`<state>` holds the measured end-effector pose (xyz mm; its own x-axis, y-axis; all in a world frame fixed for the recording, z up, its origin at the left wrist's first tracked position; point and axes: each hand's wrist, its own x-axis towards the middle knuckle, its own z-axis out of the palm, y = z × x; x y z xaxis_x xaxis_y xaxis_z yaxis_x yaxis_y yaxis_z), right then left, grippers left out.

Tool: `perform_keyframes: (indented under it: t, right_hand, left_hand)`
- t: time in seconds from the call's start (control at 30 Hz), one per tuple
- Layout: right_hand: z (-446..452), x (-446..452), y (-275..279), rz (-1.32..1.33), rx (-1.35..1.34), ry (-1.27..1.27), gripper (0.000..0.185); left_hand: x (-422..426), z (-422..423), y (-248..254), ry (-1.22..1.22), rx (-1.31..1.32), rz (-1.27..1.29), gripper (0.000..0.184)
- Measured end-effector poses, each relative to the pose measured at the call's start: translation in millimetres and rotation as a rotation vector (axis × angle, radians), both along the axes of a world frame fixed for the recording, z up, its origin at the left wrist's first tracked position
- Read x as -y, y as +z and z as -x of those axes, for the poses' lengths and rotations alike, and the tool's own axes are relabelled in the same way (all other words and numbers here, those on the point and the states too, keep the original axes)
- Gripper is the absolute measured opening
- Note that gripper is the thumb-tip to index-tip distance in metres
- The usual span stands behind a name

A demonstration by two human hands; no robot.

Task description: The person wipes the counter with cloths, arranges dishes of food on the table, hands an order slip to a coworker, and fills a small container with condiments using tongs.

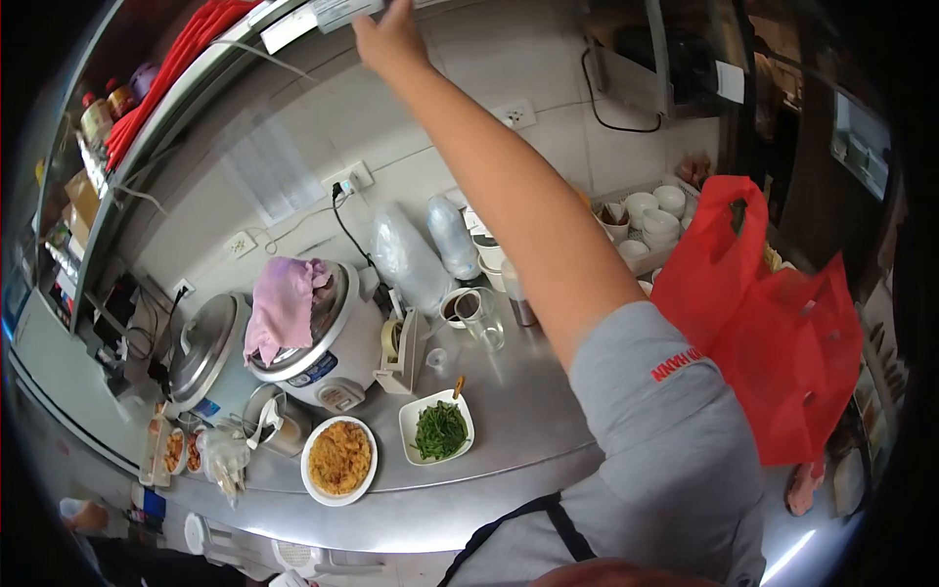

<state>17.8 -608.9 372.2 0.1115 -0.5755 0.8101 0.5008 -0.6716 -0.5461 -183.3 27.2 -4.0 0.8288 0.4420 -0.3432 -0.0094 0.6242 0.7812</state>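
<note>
My right arm in a grey sleeve stretches up across the view. My right hand (pixel 393 41) is at the top edge, beside a flat grey-white item (pixel 344 12) at the shelf. The thumb shows, but the frame cuts off most of the fingers, so their grip is hidden. My left hand is out of view. Below the arm, a white plate (pixel 311 486) of orange-yellow fried rice (pixel 339 458) sits on the steel counter (pixel 421 509). Next to it, a square white bowl (pixel 406 419) contains chopped greens (pixel 439 430) and a brown-handled utensil (pixel 458 386).
Two rice cookers stand behind; a pink cloth (pixel 284 305) covers part of the nearer one (pixel 323 367). A tape dispenser (pixel 401 354), clear cup (pixel 479 318) and wrapped cup stacks (pixel 403 256) are close by. A red bag (pixel 763 342) fills the right side, near white cups (pixel 660 225).
</note>
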Motion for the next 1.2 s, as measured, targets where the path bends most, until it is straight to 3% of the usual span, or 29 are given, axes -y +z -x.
perform_keyframes:
  t: [0.07, 0.13, 0.2, 0.23, 0.3, 0.4, 0.5, 0.7, 0.9, 1.03, 1.17, 1.2]
  right_hand:
    - [-0.3, -17.4, -35.9, 0.013, -0.019, 0.18, 0.073]
    - [27.1, -64.3, -82.9, 0.004, -0.254, 0.472, 0.065]
    - [42.1, -114.5, -131.3, 0.095, -0.466, 0.712, 0.049]
    - [49.6, -139.5, -150.9, 0.149, -0.611, 0.832, 0.044]
    - [56.1, -197.1, -190.2, 0.241, -0.885, 1.063, 0.035]
    - [75.3, -297.6, -235.6, 0.4, -1.107, 1.426, 0.029]
    - [94.9, -386.5, -268.6, 0.412, -1.211, 1.717, 0.032]
    - [134.4, -551.0, -314.1, 0.343, -1.329, 2.054, 0.024]
    - [183.9, -726.2, -338.6, 0.43, -1.357, 2.265, 0.015]
    - [204.6, -813.9, -341.7, 0.539, -1.37, 2.324, 0.014]
    - [195.1, -893.4, -354.9, 0.65, -1.218, 2.363, 0.015]
    - [179.6, -923.2, -358.3, 0.743, -1.104, 2.182, 0.015]
  left_hand:
    - [1.5, -5.1, -19.5, -0.023, 0.017, -0.318, 0.027]
    - [-31.3, -18.4, -61.8, -0.112, 0.105, -0.343, 0.03]
    - [18.3, 1.3, -27.2, -0.126, -0.026, -0.458, 0.039]
    - [8.6, 0.7, -41.6, -0.232, 0.068, -0.473, 0.037]
    - [31.0, 10.8, -4.0, -0.247, 0.049, -0.327, 0.034]
    - [7.6, 9.9, -7.8, -0.281, 0.102, -0.198, 0.034]
    - [2.7, 14.1, 20.6, -0.478, 0.419, -0.016, 0.036]
    - [-71.8, 58.7, 26.1, -0.457, 0.421, -0.001, 0.038]
    - [-211.8, 129.4, 10.8, -0.309, 0.401, -0.038, 0.041]
    - [-286.1, 163.5, 9.1, -0.174, 0.416, -0.052, 0.041]
    - [-345.3, 168.5, 6.9, 0.008, 0.278, -0.168, 0.049]
    - [-362.7, 165.5, 4.8, 0.075, 0.233, -0.19, 0.052]
